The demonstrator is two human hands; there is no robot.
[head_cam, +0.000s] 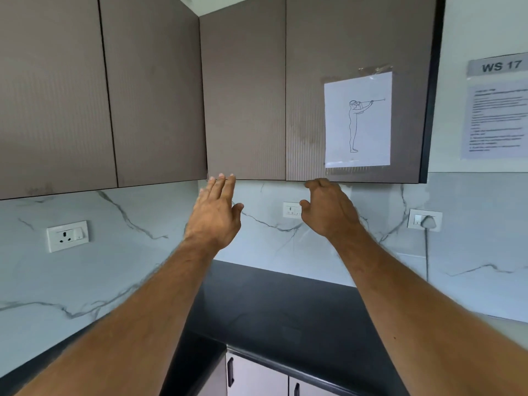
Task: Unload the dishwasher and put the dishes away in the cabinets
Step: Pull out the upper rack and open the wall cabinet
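under the wall cabinets (245,90), in the corner of the kitchen, both arms reach up to the bottom edge of two shut doors. the left-hand door of the pair (243,110) and the right-hand door (308,81) meet at a seam between the two hands; neither shows any gap yet, so by my reading the cabinet has not been opened. no dishes and no dishwasher are in view, and neither hand carries anything, so how much has been unloaded cannot be told from here; putting away looks to be at its very start for this cabinet.

the black counter (285,315) runs below, wrapping the corner, with the marble backsplash (85,270) behind it. there is open room between counter and door edges for the arms, though the doors will swing out toward the head.

a line drawing on paper (357,121) is taped to the right-hand door.

the left hand (214,215) is released, fingers straight, tips touching the door's lower edge. the right hand (328,210) has fingers bent up at the edge of its door; whether they grip it i cannot tell.
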